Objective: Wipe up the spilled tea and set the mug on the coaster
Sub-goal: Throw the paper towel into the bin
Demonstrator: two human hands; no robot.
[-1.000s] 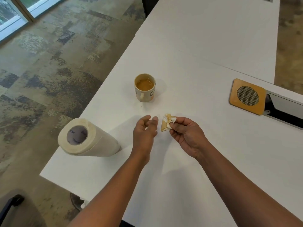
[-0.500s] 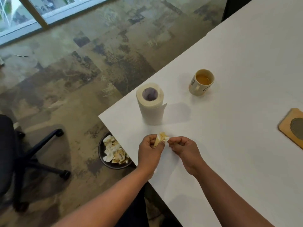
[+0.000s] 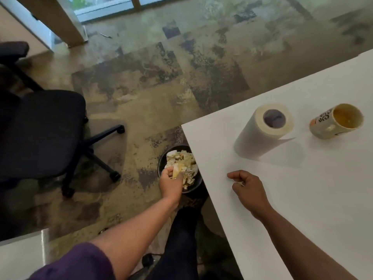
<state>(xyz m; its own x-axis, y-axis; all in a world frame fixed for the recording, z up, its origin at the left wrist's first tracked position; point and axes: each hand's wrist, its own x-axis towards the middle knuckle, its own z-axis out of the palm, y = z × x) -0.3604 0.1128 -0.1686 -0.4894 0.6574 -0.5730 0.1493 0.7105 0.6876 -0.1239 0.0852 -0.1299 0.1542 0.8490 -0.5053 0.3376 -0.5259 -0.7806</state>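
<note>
The left hand pinches a tea-stained paper wad over the black round bin, right hand curled empty on the white tabletop; next, drop it and take the cream mug to the coaster

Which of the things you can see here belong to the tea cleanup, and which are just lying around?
Part of the job: mug; paper roll; stained wad in the left hand; bin of used paper; table; right hand, resting curled on it.

Just lying about: office chair; carpet.
</note>
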